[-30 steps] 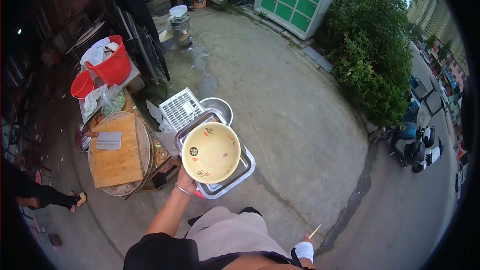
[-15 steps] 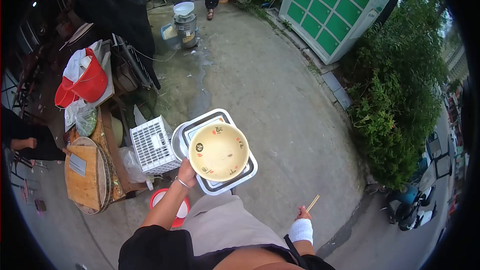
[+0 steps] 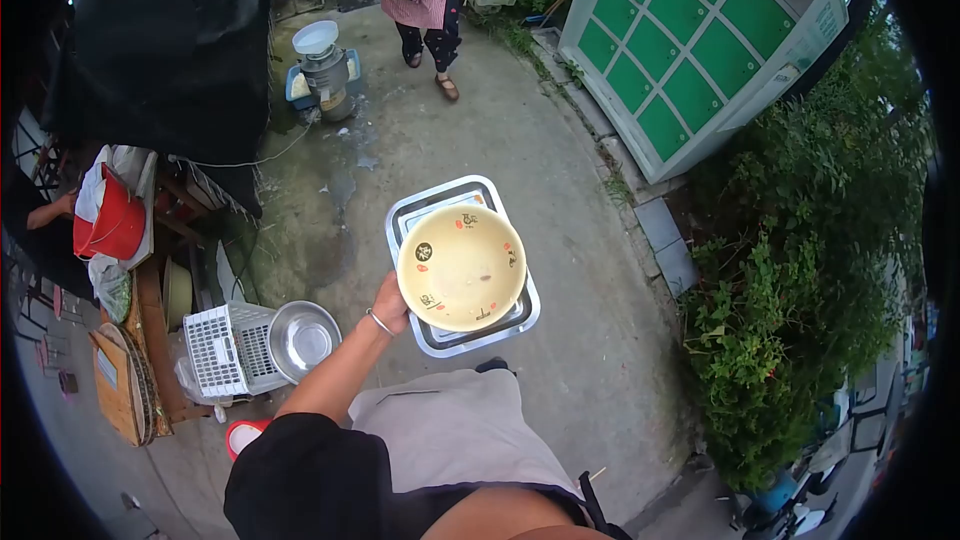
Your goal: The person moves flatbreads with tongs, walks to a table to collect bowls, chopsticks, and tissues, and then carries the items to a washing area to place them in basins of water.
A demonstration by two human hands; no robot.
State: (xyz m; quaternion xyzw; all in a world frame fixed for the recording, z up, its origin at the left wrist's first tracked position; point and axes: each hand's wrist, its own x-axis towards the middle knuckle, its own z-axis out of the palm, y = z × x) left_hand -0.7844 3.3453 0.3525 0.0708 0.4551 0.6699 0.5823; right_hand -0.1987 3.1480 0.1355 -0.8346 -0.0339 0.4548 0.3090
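Observation:
My left hand [image 3: 392, 302] is closed on the left side of a rectangular metal tray [image 3: 440, 348], fingers mostly hidden beneath it. On the tray stands a wide cream bowl [image 3: 462, 268] with dark and red printed marks. It holds only a small dark speck on the inside. My right hand is out of view behind my body. Just the thin tip of a chopstick [image 3: 599, 474] pokes out beside the apron strap.
At left, a white plastic crate [image 3: 215, 350] and a steel basin [image 3: 303, 340] stand by a wooden table with a red bucket [image 3: 112, 220]. Ahead, a person [image 3: 420, 0] faces me near a metal canister [image 3: 328, 80]. Green lockers [image 3: 690, 50] and bushes [image 3: 760, 340] line the right.
I have moved forward; the crate and basin now lie further left and back, and the person ahead is closer. Tray and bowl moved along together. My right hand with the chopsticks dropped out of view.

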